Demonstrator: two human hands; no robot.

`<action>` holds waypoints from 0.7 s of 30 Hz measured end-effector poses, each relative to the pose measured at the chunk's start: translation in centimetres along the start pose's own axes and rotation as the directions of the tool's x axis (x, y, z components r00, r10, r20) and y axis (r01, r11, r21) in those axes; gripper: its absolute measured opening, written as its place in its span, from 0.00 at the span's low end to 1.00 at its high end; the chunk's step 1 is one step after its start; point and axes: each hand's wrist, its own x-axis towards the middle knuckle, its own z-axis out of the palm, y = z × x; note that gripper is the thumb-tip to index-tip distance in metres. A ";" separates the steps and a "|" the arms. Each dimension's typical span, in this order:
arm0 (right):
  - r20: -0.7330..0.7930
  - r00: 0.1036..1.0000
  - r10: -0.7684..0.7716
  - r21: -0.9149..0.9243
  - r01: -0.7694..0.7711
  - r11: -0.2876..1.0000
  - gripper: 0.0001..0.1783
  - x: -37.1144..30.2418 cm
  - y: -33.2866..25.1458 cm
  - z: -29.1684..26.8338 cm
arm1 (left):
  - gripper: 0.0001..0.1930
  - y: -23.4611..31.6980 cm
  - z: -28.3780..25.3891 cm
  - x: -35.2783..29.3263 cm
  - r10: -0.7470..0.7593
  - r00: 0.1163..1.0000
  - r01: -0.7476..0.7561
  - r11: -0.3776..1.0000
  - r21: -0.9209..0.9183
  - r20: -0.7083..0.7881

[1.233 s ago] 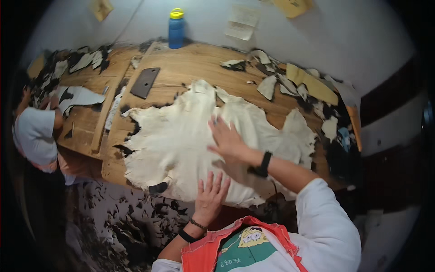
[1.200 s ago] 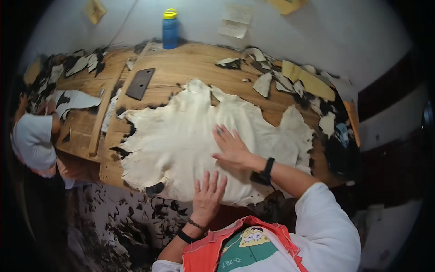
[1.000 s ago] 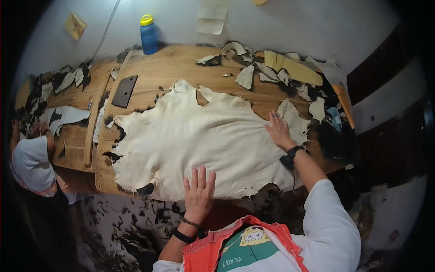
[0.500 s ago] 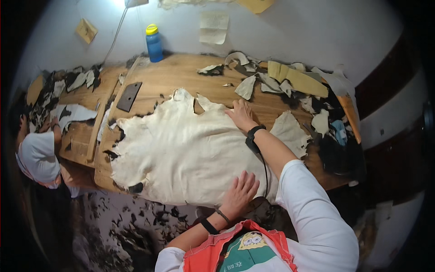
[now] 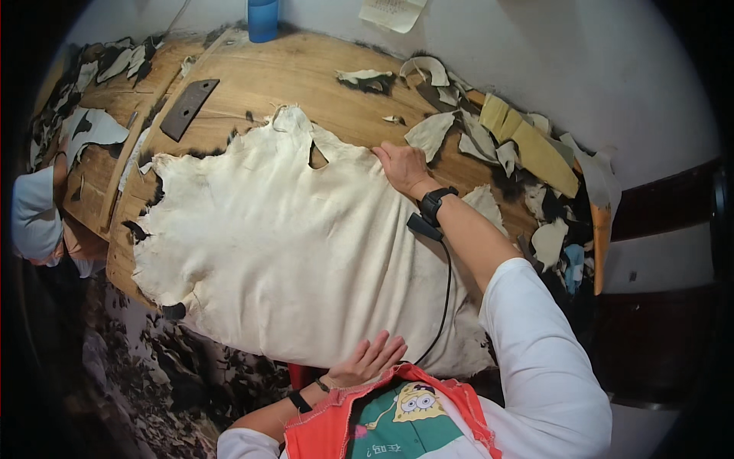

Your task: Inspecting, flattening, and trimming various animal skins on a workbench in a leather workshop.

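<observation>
A large cream hide [image 5: 252, 245] lies flesh side up over the wooden table, with tufts of black hair along its left edge. It has a hole near its far edge and soft folds on its right half. My right hand [image 5: 403, 167] is closed on the hide's far right edge, thumb and fingers pinching it. At the near edge, my left hand [image 5: 365, 361] lies flat on the hide with its fingers stretched. A black wristband device [image 5: 434, 208] sits on my right wrist, and its cable runs down across the hide.
Leather offcuts [image 5: 432, 134] and a yellowish folded piece [image 5: 527, 145] crowd the table's right side. A dark flat plate [image 5: 188, 109] and a blue bottle [image 5: 263, 21] stand on the wooden table [image 5: 306, 65]. Another person [image 5: 38, 214] works at the left. Dark scraps [image 5: 176, 367] litter the floor.
The view has shifted downward and closer. My right hand went from lying spread on the hide's far edge to gripping it. My left hand has drawn back toward my body.
</observation>
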 end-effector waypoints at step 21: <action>0.464 0.885 0.046 -0.044 -0.029 0.999 0.50 -24.8 -9.7 -9.7 | 0.43 -22.1 -4.9 -5.7 -0.819 0.454 0.820 0.538 0.193 0.351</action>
